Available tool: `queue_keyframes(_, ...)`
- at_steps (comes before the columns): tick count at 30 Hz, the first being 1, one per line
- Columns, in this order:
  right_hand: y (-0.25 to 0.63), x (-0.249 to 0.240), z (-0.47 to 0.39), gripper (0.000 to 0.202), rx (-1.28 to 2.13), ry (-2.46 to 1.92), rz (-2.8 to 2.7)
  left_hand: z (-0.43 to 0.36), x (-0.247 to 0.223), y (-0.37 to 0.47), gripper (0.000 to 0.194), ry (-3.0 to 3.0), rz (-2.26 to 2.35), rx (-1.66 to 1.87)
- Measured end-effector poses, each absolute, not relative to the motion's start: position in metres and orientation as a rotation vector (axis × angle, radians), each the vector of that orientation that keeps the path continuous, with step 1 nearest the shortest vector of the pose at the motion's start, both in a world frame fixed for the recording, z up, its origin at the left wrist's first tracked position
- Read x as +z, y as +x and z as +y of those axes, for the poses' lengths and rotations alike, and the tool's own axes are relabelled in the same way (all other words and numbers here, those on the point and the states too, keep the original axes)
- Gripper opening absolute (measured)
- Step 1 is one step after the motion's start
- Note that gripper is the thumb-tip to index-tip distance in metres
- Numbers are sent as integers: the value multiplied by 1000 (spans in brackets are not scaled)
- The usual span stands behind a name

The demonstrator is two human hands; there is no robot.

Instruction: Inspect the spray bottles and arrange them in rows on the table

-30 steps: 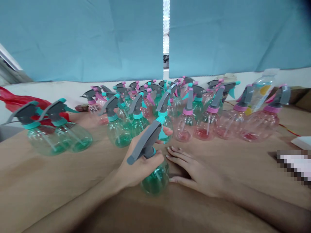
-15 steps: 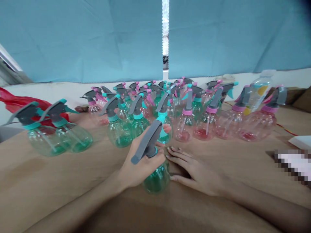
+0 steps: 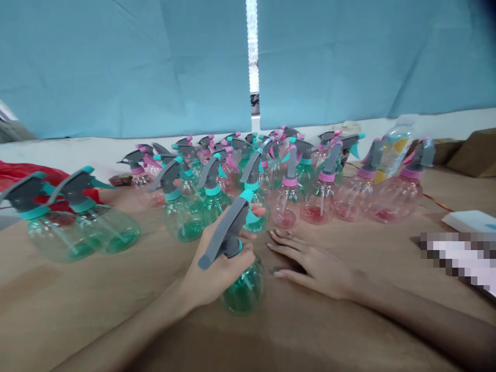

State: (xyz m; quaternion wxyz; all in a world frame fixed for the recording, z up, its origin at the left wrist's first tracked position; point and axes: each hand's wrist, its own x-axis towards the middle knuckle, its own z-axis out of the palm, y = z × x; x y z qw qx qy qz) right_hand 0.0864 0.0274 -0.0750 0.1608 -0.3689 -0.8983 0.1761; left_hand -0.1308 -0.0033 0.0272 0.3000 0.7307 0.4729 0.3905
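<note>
My left hand (image 3: 219, 266) is wrapped round the neck of a green spray bottle (image 3: 243, 294) with a grey and teal spray head, near the table's front. That bottle looks upright, its nozzle facing away from me. Beside it on the right, my right hand (image 3: 313, 261) lies on the wooden table (image 3: 333, 341) with its fingers spread, holding nothing. Just beyond the hands stands another green bottle (image 3: 256, 206). Pink bottles, one of them (image 3: 320, 206) with red showing inside, stand to its right.
Several more green and pink spray bottles crowd the back. Two green ones (image 3: 124, 227) stand at the left by a red plastic bag (image 3: 23, 175). A large clear bottle (image 3: 399, 150), a white box (image 3: 470, 222) and a cardboard box (image 3: 476, 152) are at the right.
The camera view has shifted, so most things appear a little further left. My left hand keeps its hold on the green bottle; my right hand still rests on the table, slightly further from the bottle.
</note>
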Motion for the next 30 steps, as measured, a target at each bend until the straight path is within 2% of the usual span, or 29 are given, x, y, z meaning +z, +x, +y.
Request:
queue_keyframes(16, 85, -71, 27, 66, 512, -1055, -2561, -4, 28, -129, 42, 1984, 1396, 1008)
queue_keyframes(23, 84, -72, 28, 65, 529, -1057, -2558, -4, 30, -129, 54, 1947, 1301, 1016)
queue_keyframes(30, 85, -76, 28, 64, 493, -1066, -2581, -4, 26, -131, 56, 1949, 1322, 1011)
